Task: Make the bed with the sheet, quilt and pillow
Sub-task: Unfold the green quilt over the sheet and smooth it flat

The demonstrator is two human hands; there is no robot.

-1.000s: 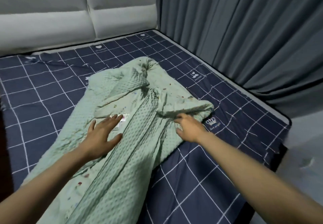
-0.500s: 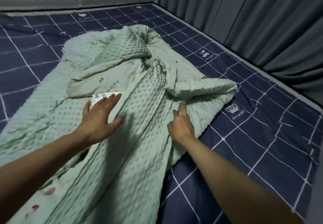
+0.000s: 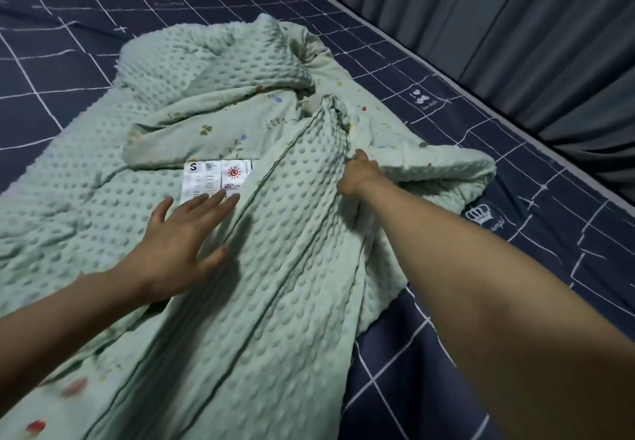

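A navy checked sheet [image 3: 446,353] is already spread, while the crumpled green quilt [image 3: 261,267] is gripped by the right hand [image 3: 359,175] and touched by the flat left hand [image 3: 182,233]; no pillow is seen.

The right hand's [image 3: 357,176] fingertips are buried in a quilt [image 3: 240,267] fold, the label's [image 3: 214,178] small print is unreadable, and the quilt runs off the bottom edge.

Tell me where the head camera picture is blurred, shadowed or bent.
Head view: dim, even light; the left hand throws a soft shadow on the quilt; quilt print at lower left is smeared; the label is sharp; wide-angle bend curves the sheet grid and enlarges the right forearm; no glare.
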